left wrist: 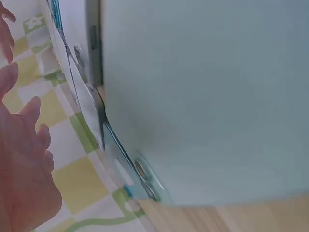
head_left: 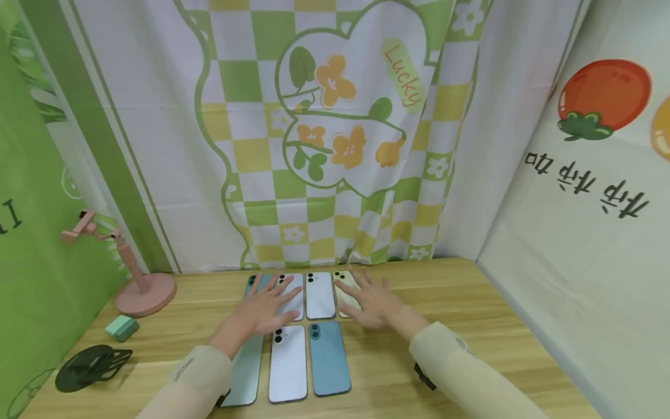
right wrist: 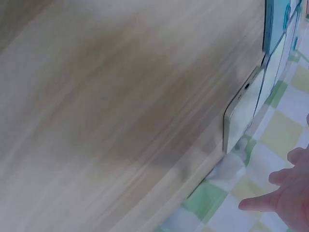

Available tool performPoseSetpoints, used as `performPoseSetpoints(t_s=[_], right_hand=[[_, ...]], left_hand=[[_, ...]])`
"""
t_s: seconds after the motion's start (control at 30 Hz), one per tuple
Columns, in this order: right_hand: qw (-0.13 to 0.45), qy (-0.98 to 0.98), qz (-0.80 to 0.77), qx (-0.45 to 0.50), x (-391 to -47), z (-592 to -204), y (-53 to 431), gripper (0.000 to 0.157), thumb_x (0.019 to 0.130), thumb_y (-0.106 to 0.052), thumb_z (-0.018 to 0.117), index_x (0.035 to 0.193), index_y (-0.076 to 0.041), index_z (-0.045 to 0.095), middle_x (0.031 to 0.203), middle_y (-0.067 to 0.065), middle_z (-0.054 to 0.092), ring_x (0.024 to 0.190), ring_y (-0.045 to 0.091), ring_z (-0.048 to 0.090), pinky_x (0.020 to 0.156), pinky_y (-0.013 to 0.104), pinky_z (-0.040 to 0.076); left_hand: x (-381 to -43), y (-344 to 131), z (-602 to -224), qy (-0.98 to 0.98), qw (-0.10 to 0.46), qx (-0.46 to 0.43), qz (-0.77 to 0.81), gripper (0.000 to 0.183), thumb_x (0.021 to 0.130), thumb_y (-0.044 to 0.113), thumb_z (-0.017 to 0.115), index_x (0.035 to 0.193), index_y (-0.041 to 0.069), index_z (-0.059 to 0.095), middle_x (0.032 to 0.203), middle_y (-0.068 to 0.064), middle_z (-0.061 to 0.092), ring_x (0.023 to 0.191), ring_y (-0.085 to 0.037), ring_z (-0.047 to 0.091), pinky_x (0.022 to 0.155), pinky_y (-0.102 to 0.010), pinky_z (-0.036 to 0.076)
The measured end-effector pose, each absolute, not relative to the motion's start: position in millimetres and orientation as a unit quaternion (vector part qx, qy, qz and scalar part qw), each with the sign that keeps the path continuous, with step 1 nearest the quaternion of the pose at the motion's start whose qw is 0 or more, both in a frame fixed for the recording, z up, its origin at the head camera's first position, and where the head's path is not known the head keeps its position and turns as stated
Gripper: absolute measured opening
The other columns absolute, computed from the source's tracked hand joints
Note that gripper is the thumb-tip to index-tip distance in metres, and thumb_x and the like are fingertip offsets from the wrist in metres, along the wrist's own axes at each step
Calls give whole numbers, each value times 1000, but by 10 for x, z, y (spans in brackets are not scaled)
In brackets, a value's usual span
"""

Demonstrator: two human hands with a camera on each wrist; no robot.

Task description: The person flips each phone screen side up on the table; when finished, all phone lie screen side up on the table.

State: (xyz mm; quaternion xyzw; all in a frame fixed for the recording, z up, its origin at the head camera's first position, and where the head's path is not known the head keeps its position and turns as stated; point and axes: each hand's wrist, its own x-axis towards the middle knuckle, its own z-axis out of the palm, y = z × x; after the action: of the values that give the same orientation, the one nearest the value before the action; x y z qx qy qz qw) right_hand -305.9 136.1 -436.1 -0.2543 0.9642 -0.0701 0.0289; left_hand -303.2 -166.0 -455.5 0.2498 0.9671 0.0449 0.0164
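Several smartphones lie back side up in two rows. My left hand (head_left: pixel 262 308), fingers spread, overlaps the back row's teal phone (head_left: pixel 252 286) and its neighbouring white phone (head_left: pixel 298 297). My right hand (head_left: pixel 376 304) spreads its fingers over the pale yellow phone (head_left: pixel 344 291) at the row's right end. Between the hands sits another white phone (head_left: pixel 320 298). In front are a pale green phone (head_left: pixel 245 372), partly behind my left forearm, a pale lavender phone (head_left: pixel 288 366) and a blue phone (head_left: pixel 330 361). Both wrist views show the hands beyond the phones, holding nothing.
At the table's left stand a pink phone stand (head_left: pixel 143 291), a small green block (head_left: pixel 123 327) and a black round-based stand (head_left: pixel 89 368). A patterned curtain (head_left: pixel 335 221) hangs along the back edge of the wooden table (head_left: pixel 450 308). A white cloth (head_left: pixel 576 279) borders the right.
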Motion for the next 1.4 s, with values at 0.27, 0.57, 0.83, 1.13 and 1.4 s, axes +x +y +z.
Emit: performPoseSetpoints(t_s=[0.27, 0.57, 0.83, 1.13, 1.4], right_hand=[[27, 970, -50, -238, -3291, -4248, 1585, 63, 108, -59, 36, 165, -34, 28, 177, 14, 12, 161, 49, 14, 115, 85, 21], [50, 973, -29, -222, -3401, -4404, 1697, 63, 108, -59, 37, 165, -36, 25, 177, 14, 13, 159, 49, 23, 120, 79, 23], [90, 961, -31, -259, -3367, -4560, 1648, 69, 105, -62, 42, 166, -32, 26, 176, 15, 16, 162, 43, 21, 128, 64, 26], [115, 958, -16, -262, -3389, -4643, 1643, 74, 104, -65, 43, 166, -29, 26, 176, 2, 19, 162, 29, 28, 129, 50, 33], [99, 955, -2, -278, -3408, -4715, 1721, 76, 101, -66, 49, 165, -30, 28, 175, 7, 23, 159, 31, 34, 127, 49, 36]], left_hand=[[-3298, -1396, -4575, 965, 21, 259, 34, 63, 108, 58, 38, 164, 29, 34, 175, -6, 23, 165, -38, 10, 129, -70, -1], [-3575, -1004, -4525, 965, 73, 249, 22, 62, 109, 56, 35, 165, 29, 30, 176, -4, 22, 165, -37, 9, 132, -65, -1], [-3782, -752, -4589, 970, 95, 218, 43, 72, 108, 57, 37, 168, 20, 18, 177, -3, 16, 167, -30, 6, 133, -61, -3], [-3884, -625, -4606, 969, 128, 205, 44, 83, 100, 63, 52, 167, 22, 25, 176, -1, 23, 167, -29, 7, 134, -61, -1], [-3996, -543, -4664, 962, 135, 218, 100, 85, 97, 58, 64, 163, 14, 34, 173, -11, 29, 165, -33, 13, 134, -61, 4]])
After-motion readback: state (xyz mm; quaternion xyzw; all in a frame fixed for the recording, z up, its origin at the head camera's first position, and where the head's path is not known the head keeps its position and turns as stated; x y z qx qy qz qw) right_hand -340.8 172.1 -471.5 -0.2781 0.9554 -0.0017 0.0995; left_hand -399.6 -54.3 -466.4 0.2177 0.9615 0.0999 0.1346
